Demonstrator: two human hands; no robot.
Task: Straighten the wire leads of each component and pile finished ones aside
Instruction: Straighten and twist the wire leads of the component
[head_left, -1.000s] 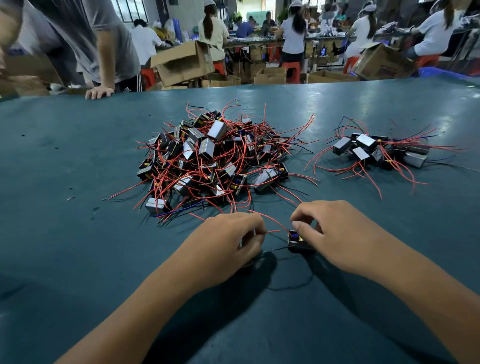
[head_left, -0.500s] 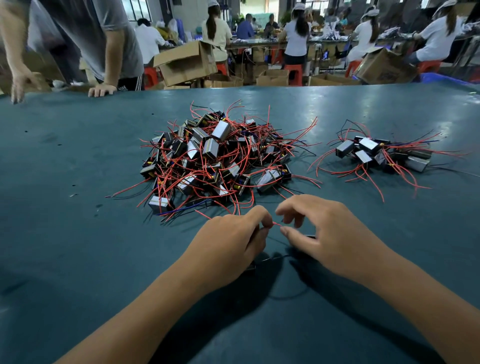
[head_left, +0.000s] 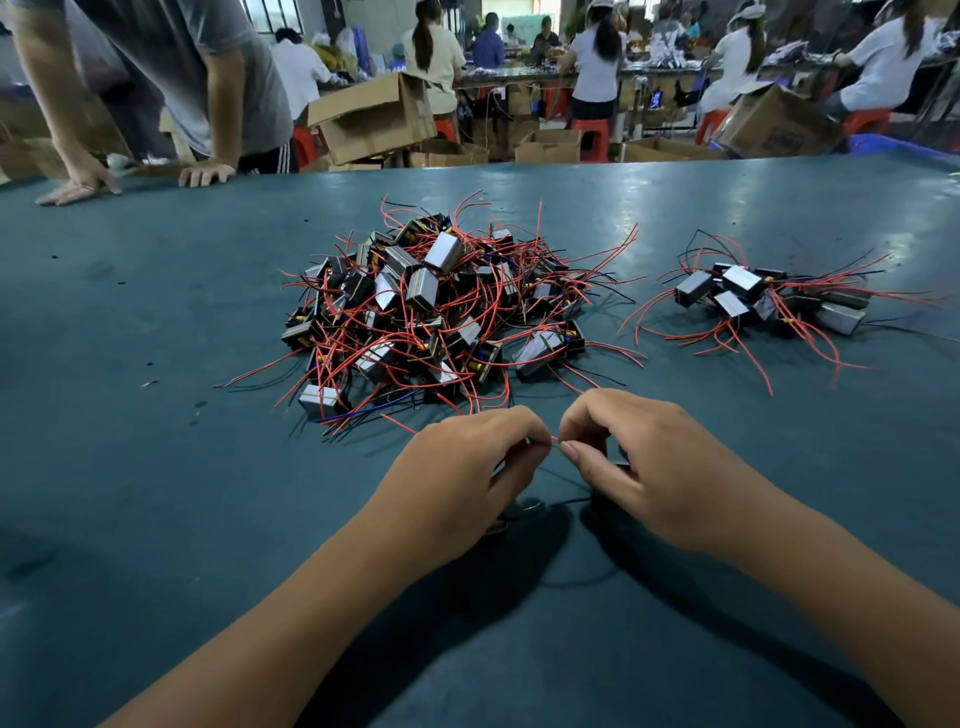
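Both hands are low over the teal table (head_left: 156, 467) and nearly meeting — the left hand (head_left: 462, 483) has its fingers curled in, thumb and forefinger pinched on a thin red wire lead (head_left: 555, 439) that shows only as a sliver between the two hands. The right hand (head_left: 660, 478) is curled too, its thumb and forefinger tip closed on the same lead from the other side, the two pinches almost touching. The component itself is mostly hidden under the hands; a dark corner peeks out just below the left fingers, and I cannot tell exactly how it sits. A thin black wire (head_left: 566, 503) trails on the table under the gap between the hands. Just beyond the fingertips lies the big tangled heap of components (head_left: 431, 312) — dark blocks, red leads sticking out every way. Farther off, beyond the right hand's fingers, sits the smaller pile (head_left: 769, 304), well apart from the heap. At the far edge another person's hands (head_left: 205, 171) rest on the table.
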